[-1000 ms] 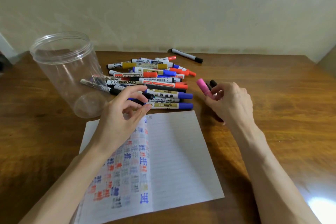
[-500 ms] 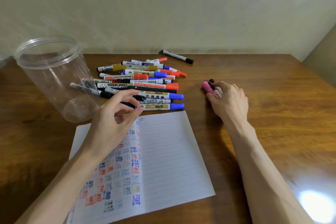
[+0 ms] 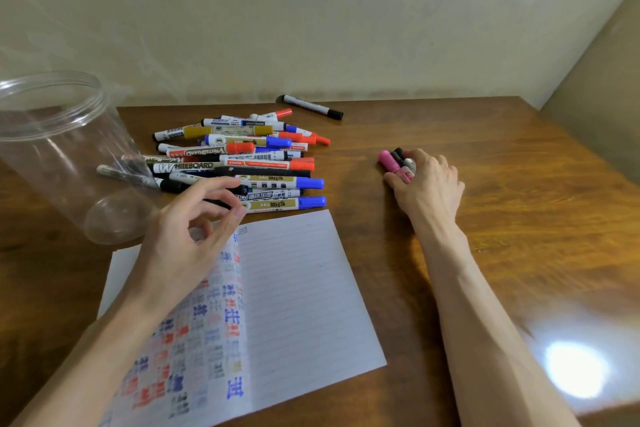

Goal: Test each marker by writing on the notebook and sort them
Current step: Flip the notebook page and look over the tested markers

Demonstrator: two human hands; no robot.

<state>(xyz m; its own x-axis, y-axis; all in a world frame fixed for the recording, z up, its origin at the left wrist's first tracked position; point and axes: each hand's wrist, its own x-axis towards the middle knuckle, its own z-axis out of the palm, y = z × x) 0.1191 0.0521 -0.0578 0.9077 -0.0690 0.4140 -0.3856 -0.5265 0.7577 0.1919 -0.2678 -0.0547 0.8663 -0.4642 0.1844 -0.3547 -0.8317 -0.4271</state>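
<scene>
We are looking at a glossy wooden table (image 3: 519,184) carrying a lined paper notebook (image 3: 294,288), a clear plastic jar (image 3: 52,149) and a heap of cylindrical markers (image 3: 242,163). Our right hand (image 3: 426,184) is gripping 1 pink-capped marker (image 3: 388,159) right of the heap; our left hand (image 3: 187,236) is hovering half-curled, grip unclear.

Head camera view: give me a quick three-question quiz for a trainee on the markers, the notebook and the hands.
1. True or false: the right hand rests on the notebook.
2. The marker gripped in the right hand has a cap that is: A pink, B green, C yellow.
3. Which notebook page carries the coloured test marks?
Key: 1 false, it is on the table, right of the marker pile. 2 A, the pink-capped marker. 3 The left page.
</scene>
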